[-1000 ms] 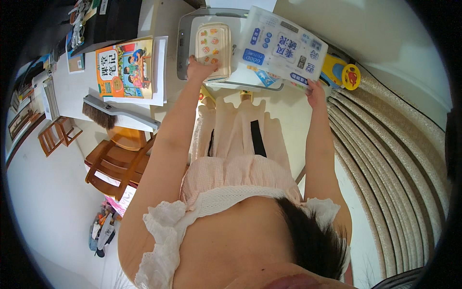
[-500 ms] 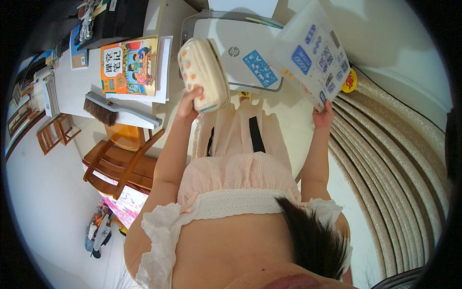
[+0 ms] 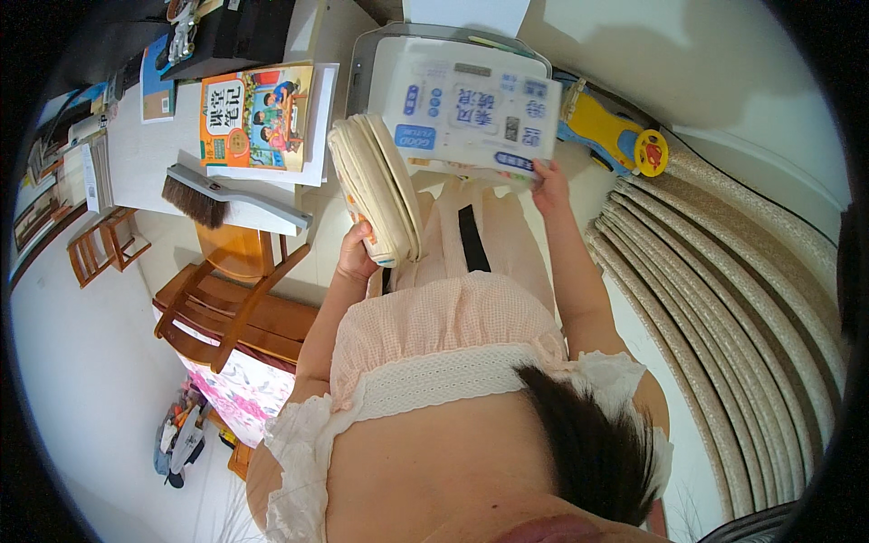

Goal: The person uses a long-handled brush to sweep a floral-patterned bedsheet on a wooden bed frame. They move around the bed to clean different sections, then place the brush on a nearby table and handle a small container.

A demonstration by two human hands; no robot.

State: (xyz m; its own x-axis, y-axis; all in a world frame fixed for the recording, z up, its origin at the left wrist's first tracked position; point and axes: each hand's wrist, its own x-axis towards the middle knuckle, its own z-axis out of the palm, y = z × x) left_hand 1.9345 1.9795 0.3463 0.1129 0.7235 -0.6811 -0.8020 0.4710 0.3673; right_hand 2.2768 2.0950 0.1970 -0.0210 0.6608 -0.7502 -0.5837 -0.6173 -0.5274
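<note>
My left hand (image 3: pixel 358 250) is closed round the lower end of a cream zipped pencil case (image 3: pixel 377 195) that stands nearly upright, its zipper edge turned toward the right. At the right, my right hand (image 3: pixel 550 187) grips the near right corner of a translucent plastic file folder (image 3: pixel 471 113) with blue printed stickers or labels. The folder spreads over most of a grey-and-white printer (image 3: pixel 367 63), hiding its lid. Whether the folder touches the printer, I cannot tell.
On the white table at the left lie an orange-covered book (image 3: pixel 258 118) on white sheets and a grey-handled brush (image 3: pixel 204 195). A wooden chair (image 3: pixel 235 303) stands below. On the right are a yellow-and-blue toy (image 3: pixel 602 127) and a thick, layered beige mat (image 3: pixel 724 299).
The folder has swung left and flattened out over the printer, uncovering the yellow-and-blue toy. My left hand has drawn the pencil case nearer and turned it.
</note>
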